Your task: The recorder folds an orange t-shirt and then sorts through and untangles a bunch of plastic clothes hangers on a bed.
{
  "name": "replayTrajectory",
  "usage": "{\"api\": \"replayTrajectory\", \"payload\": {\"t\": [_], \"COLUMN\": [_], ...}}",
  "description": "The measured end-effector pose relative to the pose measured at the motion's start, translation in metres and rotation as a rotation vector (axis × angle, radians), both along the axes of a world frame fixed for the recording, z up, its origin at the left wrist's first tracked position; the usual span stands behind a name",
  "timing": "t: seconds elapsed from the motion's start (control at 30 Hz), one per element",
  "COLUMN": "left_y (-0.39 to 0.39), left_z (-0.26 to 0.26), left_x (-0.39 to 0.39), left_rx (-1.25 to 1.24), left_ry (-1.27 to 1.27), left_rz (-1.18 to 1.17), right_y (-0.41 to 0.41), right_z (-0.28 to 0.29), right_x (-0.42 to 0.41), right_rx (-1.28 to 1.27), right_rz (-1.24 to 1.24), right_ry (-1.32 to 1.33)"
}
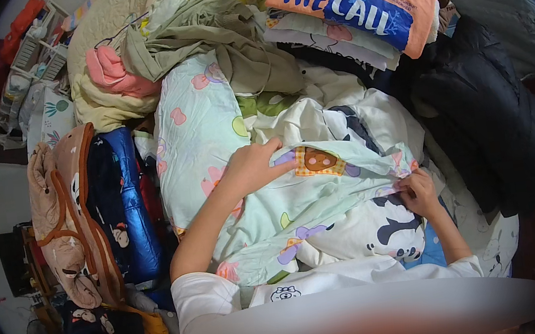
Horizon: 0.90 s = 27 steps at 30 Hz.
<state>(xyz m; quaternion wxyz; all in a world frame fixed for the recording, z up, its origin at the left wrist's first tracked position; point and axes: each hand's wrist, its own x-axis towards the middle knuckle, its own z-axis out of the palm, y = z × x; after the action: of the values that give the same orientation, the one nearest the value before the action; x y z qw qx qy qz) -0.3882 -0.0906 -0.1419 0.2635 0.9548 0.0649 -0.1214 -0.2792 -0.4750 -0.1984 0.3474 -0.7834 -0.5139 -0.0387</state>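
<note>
A mint-green printed cloth point(253, 214), with pink flowers and a brown bear patch, lies spread and rumpled before me. My left hand point(260, 165) rests on its upper edge, thumb and forefinger apart; whether the fingers grip the cloth is hidden. At the right end, my right hand point(418, 193) pinches a gathered corner of the same cloth. Under and beyond it lies white panda-print fabric point(380, 228). The mint cloth's left part stretches away from me, up to an olive-grey garment point(258, 53).
A folded stack topped by an orange T-shirt point(352, 1) stands at the far right. Beside it lies a black puffer jacket point(488, 125). Leftward are a blue shiny padded garment point(137, 208), a brown quilted one point(74, 221), a pink cloth point(115, 73) and a white basket point(42, 44).
</note>
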Motion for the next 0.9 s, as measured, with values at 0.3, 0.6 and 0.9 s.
{"api": "replayTrajectory", "payload": {"t": [0.3,0.6,0.9], "left_y": [-0.005,-0.053,-0.096], "left_z": [-0.003,-0.015,-0.041], "left_x": [0.005,0.024,0.047], "left_rx": [0.049,0.124,-0.22], "left_ry": [-0.043,-0.76,-0.821], "left_rz": [-0.027,-0.323,-0.349], "right_y": [-0.028,-0.002,0.05], "right_z": [-0.016,0.01,0.028], "right_x": [-0.004,0.022,0.042], "right_rx": [0.158,-0.109,0.026], "right_rz": [-0.287,-0.348,-0.029], "right_ry": [0.982,0.305,0.027]}}
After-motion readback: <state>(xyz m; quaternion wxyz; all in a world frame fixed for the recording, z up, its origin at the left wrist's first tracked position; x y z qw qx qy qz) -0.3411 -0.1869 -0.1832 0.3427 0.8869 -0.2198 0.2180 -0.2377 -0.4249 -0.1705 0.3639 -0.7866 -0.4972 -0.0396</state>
